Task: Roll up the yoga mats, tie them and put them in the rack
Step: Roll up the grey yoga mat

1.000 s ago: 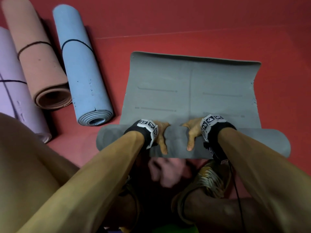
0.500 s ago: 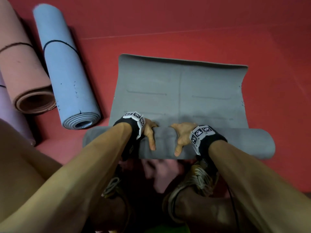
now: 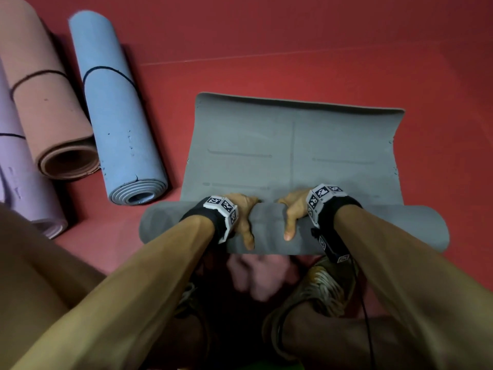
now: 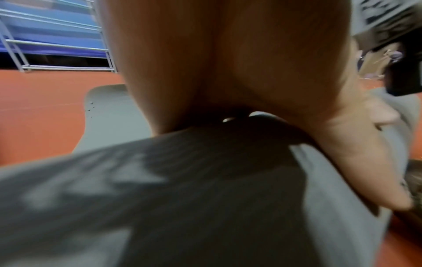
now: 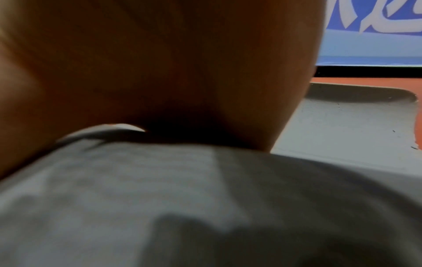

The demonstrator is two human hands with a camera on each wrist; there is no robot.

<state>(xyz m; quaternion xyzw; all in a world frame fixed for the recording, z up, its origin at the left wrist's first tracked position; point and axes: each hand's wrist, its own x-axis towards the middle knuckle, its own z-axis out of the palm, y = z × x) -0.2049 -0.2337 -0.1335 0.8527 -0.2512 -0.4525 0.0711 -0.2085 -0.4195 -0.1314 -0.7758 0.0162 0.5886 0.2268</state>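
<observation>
Grey foam fills my grip: my left hand (image 3: 241, 218) and my right hand (image 3: 293, 213) sit side by side on the rolled part of the grey mat (image 3: 269, 228), fingers curled over its far side and thumbs lying along the near side, so both hands clasp the roll. The hands are near each other at the middle of the roll but do not touch. From the wrist views my palms lie close on the textured grey surface (image 4: 205, 198), blurred and shadowed.

The roll lies across in front of my feet, and beyond my fingers the unrolled stretch of the mat (image 3: 293, 145) lies flat on the red floor (image 3: 320, 36), its far corners curling up a little. Faint lines are pressed into its surface.

To my left three rolled mats lie on the floor, each tied with a thin dark cord: a blue mat (image 3: 117, 110) nearest the grey one, a peach mat (image 3: 42, 97) just beside it, and a lilac mat (image 3: 21, 172) at the edge of view.

Farther off, the left wrist view shows a metal rack (image 4: 57, 45) with pale bars standing on the floor, with blue behind them. The right wrist view shows a blue panel (image 5: 374, 36) with white markings above a dark strip at floor level.
</observation>
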